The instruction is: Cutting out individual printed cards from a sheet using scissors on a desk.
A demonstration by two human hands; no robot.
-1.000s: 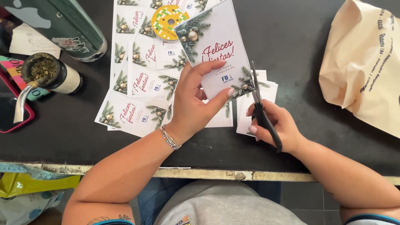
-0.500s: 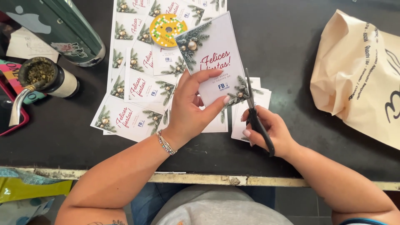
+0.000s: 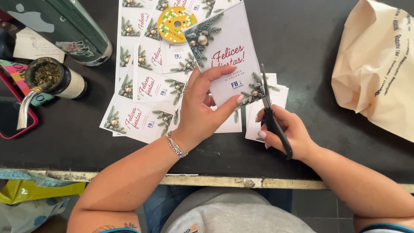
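My left hand (image 3: pixel 202 108) pinching a card (image 3: pixel 226 54) above printed sheets (image 3: pixel 142 90), my right hand (image 3: pixel 282 131) gripping black scissors (image 3: pixel 271 116) at its edge

- Black worktop (image 3: pixel 336 142), matte, scuffed w/ pale marks near the front.
- Front edge (image 3: pixel 215 180) worn: cream paint chipped, rusty spots along the strip.
- Below the edge, grey tiled floor (image 3: pixel 321 213), dark grout lines.
- Bottom left under the table: yellow plastic bag (image 3: pixel 39 192), w/ a pale patterned bag (image 3: pixel 26 213) just below it.
- Teal strip (image 3: pixel 19 174) lies along the table edge at left.
- Light even & soft, from above; shadows short, no glare on the top.
- No walls or windows in view; the table fills most of it.
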